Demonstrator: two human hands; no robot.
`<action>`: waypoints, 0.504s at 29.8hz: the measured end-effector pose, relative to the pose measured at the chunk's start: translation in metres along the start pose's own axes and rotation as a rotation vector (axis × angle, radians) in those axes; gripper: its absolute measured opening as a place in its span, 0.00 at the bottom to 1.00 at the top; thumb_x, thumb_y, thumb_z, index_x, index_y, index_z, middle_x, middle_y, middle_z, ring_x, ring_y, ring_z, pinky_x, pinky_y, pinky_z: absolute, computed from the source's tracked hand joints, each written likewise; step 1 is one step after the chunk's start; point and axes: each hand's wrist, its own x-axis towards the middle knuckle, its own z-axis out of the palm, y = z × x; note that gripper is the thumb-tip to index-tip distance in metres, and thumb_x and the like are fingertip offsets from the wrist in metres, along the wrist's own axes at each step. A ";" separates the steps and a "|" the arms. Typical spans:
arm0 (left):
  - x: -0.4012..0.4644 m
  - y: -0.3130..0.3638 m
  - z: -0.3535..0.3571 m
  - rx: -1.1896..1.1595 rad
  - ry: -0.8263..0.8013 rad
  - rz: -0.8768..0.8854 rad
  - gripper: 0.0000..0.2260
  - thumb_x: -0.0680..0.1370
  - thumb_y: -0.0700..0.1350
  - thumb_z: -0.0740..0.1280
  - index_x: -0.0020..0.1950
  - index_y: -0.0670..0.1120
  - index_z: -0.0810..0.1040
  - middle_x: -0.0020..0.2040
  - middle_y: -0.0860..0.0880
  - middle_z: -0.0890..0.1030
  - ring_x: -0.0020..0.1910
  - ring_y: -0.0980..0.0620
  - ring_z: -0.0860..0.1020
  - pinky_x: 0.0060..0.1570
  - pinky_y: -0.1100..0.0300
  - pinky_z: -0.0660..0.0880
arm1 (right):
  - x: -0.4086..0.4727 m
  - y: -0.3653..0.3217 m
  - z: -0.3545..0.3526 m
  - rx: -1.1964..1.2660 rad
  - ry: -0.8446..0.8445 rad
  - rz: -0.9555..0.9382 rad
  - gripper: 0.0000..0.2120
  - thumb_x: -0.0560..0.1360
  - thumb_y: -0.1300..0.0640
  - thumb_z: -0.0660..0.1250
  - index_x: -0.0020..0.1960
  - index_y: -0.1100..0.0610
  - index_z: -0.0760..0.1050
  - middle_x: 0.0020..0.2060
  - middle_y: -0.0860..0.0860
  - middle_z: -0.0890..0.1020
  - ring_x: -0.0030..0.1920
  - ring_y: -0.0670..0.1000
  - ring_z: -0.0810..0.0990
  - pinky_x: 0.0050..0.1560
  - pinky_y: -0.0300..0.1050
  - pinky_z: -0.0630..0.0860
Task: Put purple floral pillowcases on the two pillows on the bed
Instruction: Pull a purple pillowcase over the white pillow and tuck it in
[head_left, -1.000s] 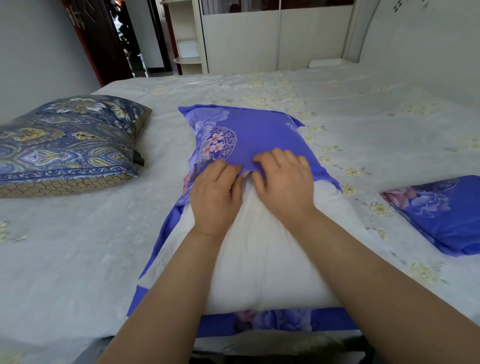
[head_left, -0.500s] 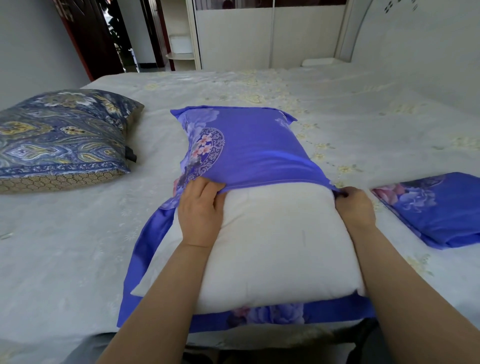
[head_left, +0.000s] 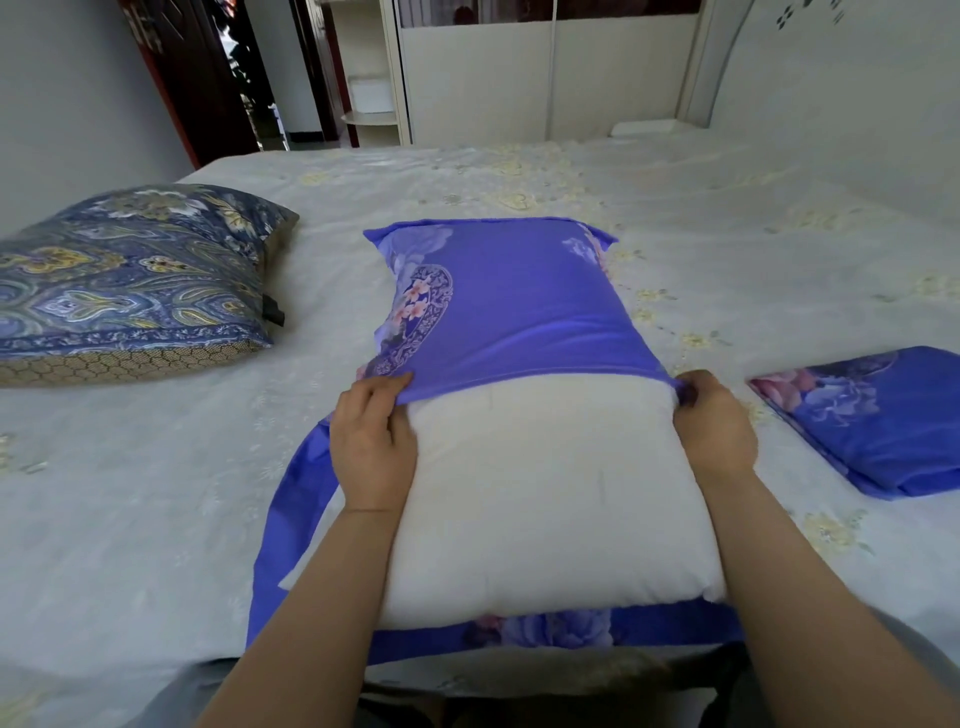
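A white pillow (head_left: 545, 499) lies lengthwise on the bed, its far half inside a purple floral pillowcase (head_left: 519, 306). The case's lower layer spreads flat under the pillow and shows along its left side and near end. My left hand (head_left: 371, 441) grips the case's open hem at the pillow's left side. My right hand (head_left: 714, 421) pinches the same hem at the right corner. A second purple floral pillowcase (head_left: 878, 421) lies folded on the bed to the right. A second pillow (head_left: 130, 280) in a dark blue paisley cover lies at the left.
The bed (head_left: 727, 218) has a pale embroidered cover. Its near edge runs just below the pillow's end. A white headboard rises at the far right, a wardrobe (head_left: 545, 73) stands beyond the bed, and a dark doorway opens at the back left.
Both hands moved apart from the middle of the hem to its two sides. The hem now sits stretched straight across the pillow's width.
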 end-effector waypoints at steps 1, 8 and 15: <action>0.001 0.001 0.001 0.000 -0.007 0.015 0.14 0.74 0.37 0.61 0.55 0.44 0.81 0.49 0.46 0.79 0.49 0.51 0.73 0.49 0.66 0.67 | 0.000 -0.001 -0.003 0.024 -0.015 -0.028 0.13 0.74 0.62 0.59 0.55 0.53 0.75 0.52 0.57 0.79 0.50 0.60 0.77 0.44 0.44 0.68; 0.002 0.001 0.000 -0.031 -0.027 0.056 0.14 0.74 0.39 0.60 0.55 0.42 0.81 0.47 0.46 0.79 0.47 0.51 0.73 0.46 0.60 0.70 | 0.009 -0.039 -0.010 0.278 -0.180 -0.545 0.22 0.71 0.67 0.64 0.61 0.50 0.77 0.55 0.46 0.73 0.60 0.51 0.73 0.63 0.40 0.68; 0.003 -0.001 -0.003 0.035 -0.149 -0.060 0.16 0.72 0.55 0.63 0.56 0.49 0.77 0.58 0.49 0.75 0.58 0.49 0.71 0.58 0.45 0.71 | -0.026 -0.032 -0.004 0.461 0.263 -0.586 0.10 0.74 0.63 0.58 0.48 0.65 0.76 0.48 0.58 0.73 0.49 0.52 0.72 0.53 0.32 0.68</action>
